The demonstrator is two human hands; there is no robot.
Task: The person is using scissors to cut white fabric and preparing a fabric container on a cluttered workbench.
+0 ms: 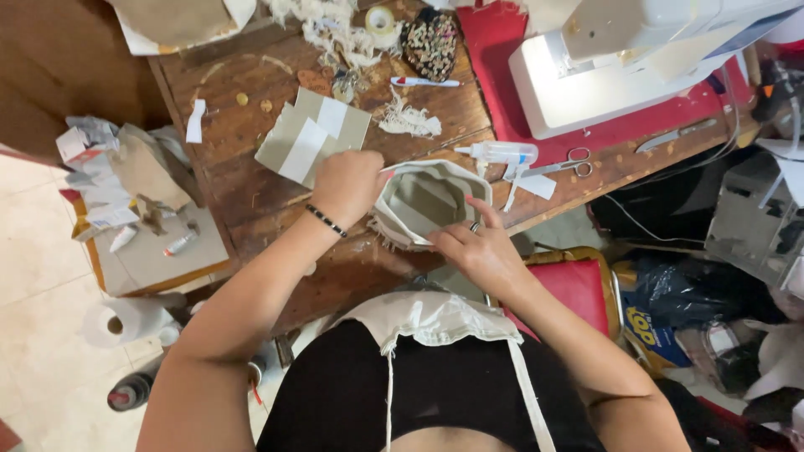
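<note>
A: At the centre of the frame, what is recorded for the hands?

B: Item one: left hand [347,186], closed in a loose fist on the left rim of a grey fabric basket with a white edge [423,203]; a thin white strip is seen running out from the fist toward the right. Item two: right hand [479,249], fingers curled narrow and pinching the basket's lower right rim, index finger laid along the edge. The basket is thus held between both hands, its opening turned up toward the camera.

A: How is the basket placed relative to each hand?

B: It lies right of the left hand and up-left of the right hand. Its long axis is judged to run lower left to upper right. Both hands are touching it; neither is nearer.

A: And outward from there?

B: Entered as follows: wooden table [251,167] beneath the work; glue bottle [501,152] just right of the basket's upper rim; scissors [568,161] beyond it; folded grey-and-white fabric pieces [311,134] above the left hand; white sewing machine [620,67] on a red mat [494,50] in the upper right; tape roll [381,18] at top centre; paper roll [121,320] at lower left.
</note>
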